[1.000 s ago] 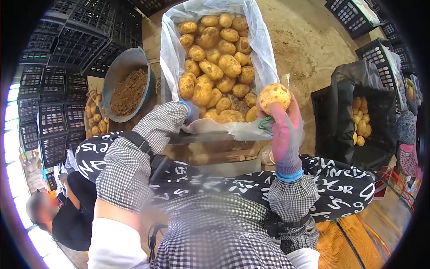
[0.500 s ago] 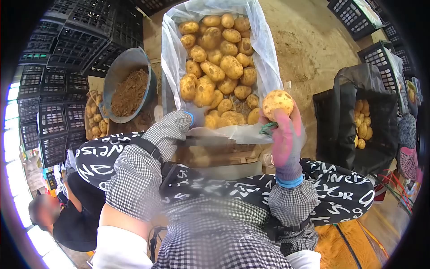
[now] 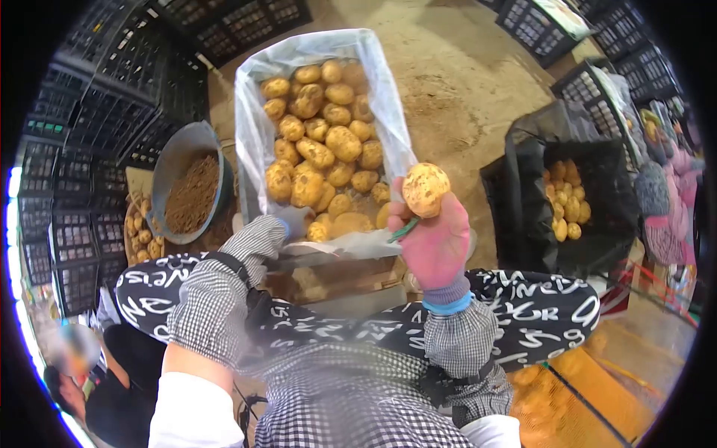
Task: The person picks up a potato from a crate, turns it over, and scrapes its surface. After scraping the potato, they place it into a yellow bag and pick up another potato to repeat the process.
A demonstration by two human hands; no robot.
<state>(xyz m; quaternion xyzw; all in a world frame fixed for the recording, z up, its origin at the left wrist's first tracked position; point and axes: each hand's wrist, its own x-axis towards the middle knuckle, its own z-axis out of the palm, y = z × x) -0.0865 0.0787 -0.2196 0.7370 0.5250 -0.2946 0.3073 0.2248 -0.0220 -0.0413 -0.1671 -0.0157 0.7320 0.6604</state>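
My right hand [image 3: 437, 243], in a pink and grey glove, is closed around a pale round potato [image 3: 426, 190] with brown specks, held up by the right edge of a lined crate. A small green item [image 3: 403, 231] sticks out from the same hand near the thumb. My left hand [image 3: 299, 222], in a grey glove, is at the crate's near left corner; its fingers are blurred and partly hidden. White plastic lining [image 3: 252, 149] rises around the crate's sides. Inside lie several dirt-marked potatoes [image 3: 343, 143].
To the left stands a tub [image 3: 222, 190] of soil, beside a basket of potatoes [image 3: 140, 231]. A black-lined crate [image 3: 515, 224] with potatoes is at right. Stacked black crates [image 3: 123, 82] line the left. A person [image 3: 123, 381] sits lower left; another person's gloved hand [image 3: 662, 239] shows far right.
The view has shifted, so the crates appear further left. My right hand has turned the potato, showing more of its pink palm. My left hand remains at the crate's near left corner.
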